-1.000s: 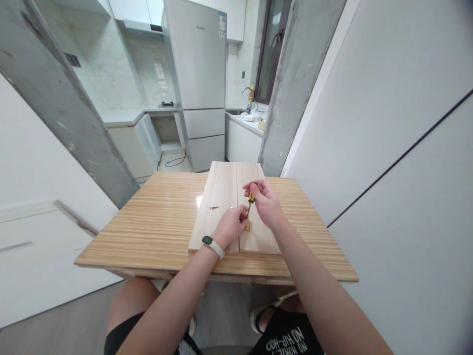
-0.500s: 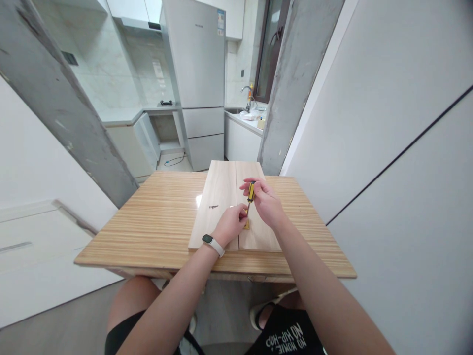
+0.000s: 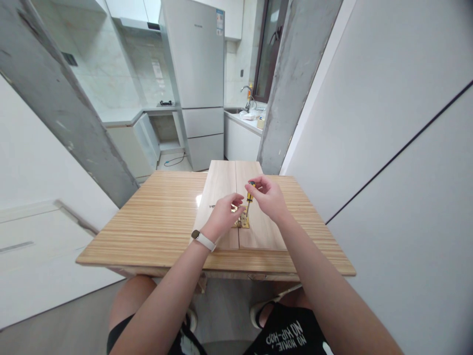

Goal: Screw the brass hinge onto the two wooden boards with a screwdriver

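On the table [image 3: 155, 222], right hand [image 3: 269, 198] holds screwdriver [image 3: 249, 196] above hinge [image 3: 241, 221].

Two hands are at work, the left hand [image 3: 220, 217] and the right hand [image 3: 269, 198], over two pale wooden boards [image 3: 221, 190] lying side by side on one striped table [image 3: 155, 222]. Between them there is one yellow-and-black screwdriver [image 3: 250, 193], one brass hinge [image 3: 242, 221] across the seam of the boards, and one loose screw [image 3: 212, 206]. One white watch [image 3: 202, 240] sits on a wrist, and behind the table stand one fridge [image 3: 197, 79] and one tap [image 3: 247, 93].
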`<state>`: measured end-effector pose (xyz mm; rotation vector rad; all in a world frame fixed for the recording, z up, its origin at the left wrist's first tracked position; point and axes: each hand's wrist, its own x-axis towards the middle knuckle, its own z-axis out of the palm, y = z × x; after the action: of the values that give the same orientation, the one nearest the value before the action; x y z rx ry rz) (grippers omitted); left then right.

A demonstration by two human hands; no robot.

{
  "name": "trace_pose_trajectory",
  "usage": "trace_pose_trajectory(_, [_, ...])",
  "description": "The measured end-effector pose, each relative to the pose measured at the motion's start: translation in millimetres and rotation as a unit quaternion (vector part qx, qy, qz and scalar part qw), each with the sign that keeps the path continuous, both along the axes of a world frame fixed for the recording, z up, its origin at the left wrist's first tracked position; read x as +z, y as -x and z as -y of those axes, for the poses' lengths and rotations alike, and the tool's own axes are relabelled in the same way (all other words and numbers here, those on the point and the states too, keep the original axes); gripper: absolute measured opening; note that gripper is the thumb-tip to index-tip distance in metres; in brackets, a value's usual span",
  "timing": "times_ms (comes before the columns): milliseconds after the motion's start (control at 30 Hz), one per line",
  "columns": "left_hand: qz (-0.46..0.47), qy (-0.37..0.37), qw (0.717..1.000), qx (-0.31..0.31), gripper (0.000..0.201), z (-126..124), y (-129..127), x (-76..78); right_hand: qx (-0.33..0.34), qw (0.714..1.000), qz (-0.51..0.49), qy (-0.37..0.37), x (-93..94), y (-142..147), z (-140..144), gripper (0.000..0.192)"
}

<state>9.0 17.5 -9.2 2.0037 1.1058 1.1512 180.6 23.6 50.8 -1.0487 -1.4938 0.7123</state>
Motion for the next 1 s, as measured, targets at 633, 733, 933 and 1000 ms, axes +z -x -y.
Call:
trace_pose_trajectory(633, [0.086, -0.029, 0.995, 0.038, 0.011, 9.1, -31.9, 25.8, -0.100, 0.983, 0.149, -0.048, 10.1, 6.5, 15.8, 0.030])
trace_pose_trajectory(733, [0.097, -0.021, 0.995, 0.010, 0.014, 8.0, -30.4, 24.0, -0.067, 0.981, 0.180, -0.041, 18.1, 0.7, 15.8, 0.023])
trace_pose_trajectory(933, [0.050, -0.033, 0.998, -0.025, 0.021, 0.9, -22.2, 22.1, 0.065, 0.948, 0.304, -0.060, 44.8, -13.7, 19.2, 0.026])
trace_pose_trajectory(1000, [0.033, -0.029, 0.999, -0.027, 0.018, -1.2, -19.1, 22.4, 0.084, 0.932, 0.347, -0.066, 52.6, -16.2, 21.2, 0.027])
